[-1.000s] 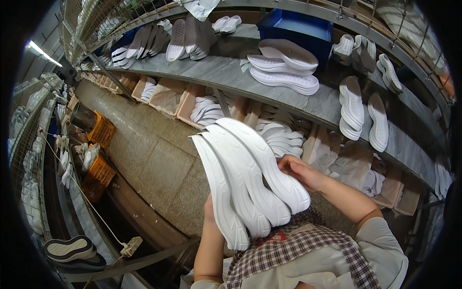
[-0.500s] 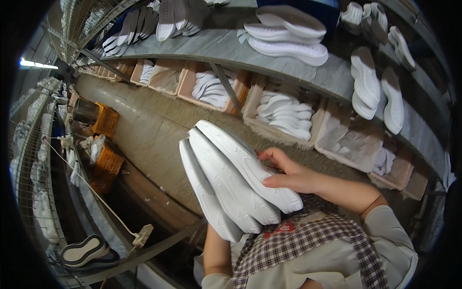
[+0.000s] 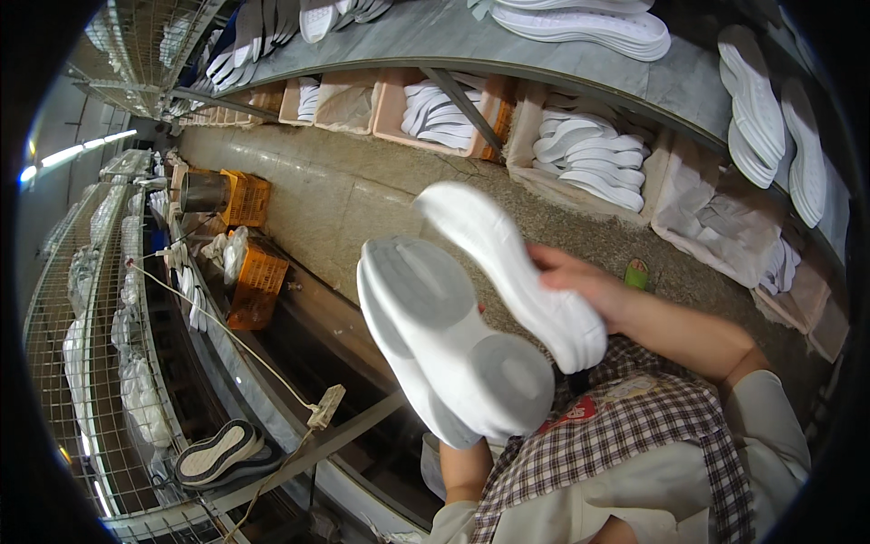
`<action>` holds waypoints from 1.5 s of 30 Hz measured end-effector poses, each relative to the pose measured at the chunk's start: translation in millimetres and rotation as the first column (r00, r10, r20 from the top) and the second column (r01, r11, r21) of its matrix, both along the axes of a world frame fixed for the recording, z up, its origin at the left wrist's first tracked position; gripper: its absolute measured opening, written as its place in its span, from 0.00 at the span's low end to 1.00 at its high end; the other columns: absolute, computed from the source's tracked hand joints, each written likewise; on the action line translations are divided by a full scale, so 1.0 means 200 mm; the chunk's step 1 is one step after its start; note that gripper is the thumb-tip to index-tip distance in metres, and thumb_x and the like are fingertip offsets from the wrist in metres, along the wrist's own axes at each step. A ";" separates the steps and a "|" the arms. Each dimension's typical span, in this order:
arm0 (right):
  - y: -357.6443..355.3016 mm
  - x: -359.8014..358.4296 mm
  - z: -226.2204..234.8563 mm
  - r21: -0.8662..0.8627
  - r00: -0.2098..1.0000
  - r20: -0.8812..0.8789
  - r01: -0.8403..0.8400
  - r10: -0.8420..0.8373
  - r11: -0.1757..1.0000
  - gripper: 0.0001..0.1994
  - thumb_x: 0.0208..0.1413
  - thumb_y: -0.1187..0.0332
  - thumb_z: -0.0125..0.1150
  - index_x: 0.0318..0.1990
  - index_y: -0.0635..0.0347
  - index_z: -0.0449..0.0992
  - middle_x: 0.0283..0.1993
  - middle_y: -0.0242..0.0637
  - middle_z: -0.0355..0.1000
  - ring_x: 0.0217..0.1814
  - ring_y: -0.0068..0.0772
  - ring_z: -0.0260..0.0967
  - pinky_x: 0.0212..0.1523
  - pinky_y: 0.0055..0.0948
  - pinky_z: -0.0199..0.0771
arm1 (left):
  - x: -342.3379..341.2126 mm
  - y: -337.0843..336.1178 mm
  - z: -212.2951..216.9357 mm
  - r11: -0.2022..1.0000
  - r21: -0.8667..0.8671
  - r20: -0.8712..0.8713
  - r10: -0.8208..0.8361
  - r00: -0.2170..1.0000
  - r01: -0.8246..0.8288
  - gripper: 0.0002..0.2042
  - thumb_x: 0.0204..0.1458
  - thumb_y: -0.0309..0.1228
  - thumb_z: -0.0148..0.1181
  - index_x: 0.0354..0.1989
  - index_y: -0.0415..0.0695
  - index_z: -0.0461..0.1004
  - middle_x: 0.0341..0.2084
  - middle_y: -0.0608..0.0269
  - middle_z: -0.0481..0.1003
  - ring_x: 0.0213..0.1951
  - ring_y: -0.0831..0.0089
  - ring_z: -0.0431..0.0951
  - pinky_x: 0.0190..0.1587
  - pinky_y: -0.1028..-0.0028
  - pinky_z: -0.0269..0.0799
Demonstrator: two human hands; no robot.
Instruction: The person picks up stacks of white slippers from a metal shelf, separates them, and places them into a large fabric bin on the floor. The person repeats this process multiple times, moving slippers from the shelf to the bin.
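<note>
At the far left, wire mesh racks (image 3: 86, 299) run away from the person, with pale bundles lying on them. Near the lower left edge a dark shoe with a light sole (image 3: 217, 451) lies on its side on a rail. A little to the right and farther off stand two orange crates (image 3: 254, 281), one behind the other, with a metal bucket (image 3: 203, 191) just beside the far one. A thin cord runs down from that area to a small pale block (image 3: 325, 406) hanging at the rail.

In the middle of the view the person holds white shoe soles. The lower soles (image 3: 453, 340) face up toward the camera, showing a grey tread at the toe and heel. They rest on the left hand, which is hidden beneath them; only the left forearm (image 3: 464, 471) shows below, so its grip cannot be told. The upper sole (image 3: 512, 272) lies tilted across them, its far tip pointing up and away. The right hand (image 3: 580, 286) is closed on this sole's right edge, fingers wrapped against it.

To the right, beyond the hands, pink bins (image 3: 580, 159) under a grey shelf (image 3: 453, 41) hold stacked white soles, and more soles lie on top of the shelf. A checked apron (image 3: 634, 435) covers the person's front at the near right.
</note>
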State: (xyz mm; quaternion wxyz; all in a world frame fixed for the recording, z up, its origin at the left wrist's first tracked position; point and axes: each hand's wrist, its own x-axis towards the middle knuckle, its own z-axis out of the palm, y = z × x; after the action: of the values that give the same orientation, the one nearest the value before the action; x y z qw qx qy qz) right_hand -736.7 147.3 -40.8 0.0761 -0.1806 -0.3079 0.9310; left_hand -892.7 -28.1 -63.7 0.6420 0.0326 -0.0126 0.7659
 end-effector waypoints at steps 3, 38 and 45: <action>-0.03 -0.04 -0.04 0.064 0.994 0.077 -0.079 0.074 0.995 0.35 0.53 0.65 0.53 0.67 0.63 0.48 0.66 0.48 0.53 0.65 0.41 0.56 0.65 0.35 0.55 | -0.01 0.01 0.00 0.996 -0.033 -0.010 0.077 0.997 -0.077 0.33 0.55 0.40 0.55 0.64 0.36 0.50 0.48 0.42 0.68 0.40 0.60 0.76 0.40 0.66 0.78; 0.01 0.26 -0.38 -0.615 0.989 0.006 0.121 -0.149 0.779 0.30 0.45 0.55 0.47 0.53 0.68 0.69 0.46 0.54 0.73 0.42 0.49 0.74 0.49 0.43 0.74 | -0.01 0.17 0.07 0.999 0.014 0.072 0.049 0.996 -0.050 0.26 0.57 0.42 0.51 0.58 0.40 0.53 0.25 0.62 0.60 0.23 0.76 0.60 0.19 0.81 0.57; 0.05 0.32 -0.34 -0.562 0.973 -0.040 0.166 -0.227 0.810 0.31 0.44 0.61 0.50 0.59 0.64 0.62 0.50 0.52 0.70 0.48 0.48 0.72 0.53 0.43 0.71 | 0.01 0.26 0.07 0.999 0.032 -0.017 -0.036 0.999 0.037 0.27 0.59 0.38 0.48 0.64 0.40 0.52 0.29 0.59 0.63 0.26 0.74 0.64 0.22 0.79 0.63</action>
State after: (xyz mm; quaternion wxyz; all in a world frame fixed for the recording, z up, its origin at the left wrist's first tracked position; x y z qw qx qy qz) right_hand -672.6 156.4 -108.4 0.1325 -0.1767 0.0001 0.9753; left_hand -891.5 24.1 -50.3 0.6554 0.0492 -0.0202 0.7534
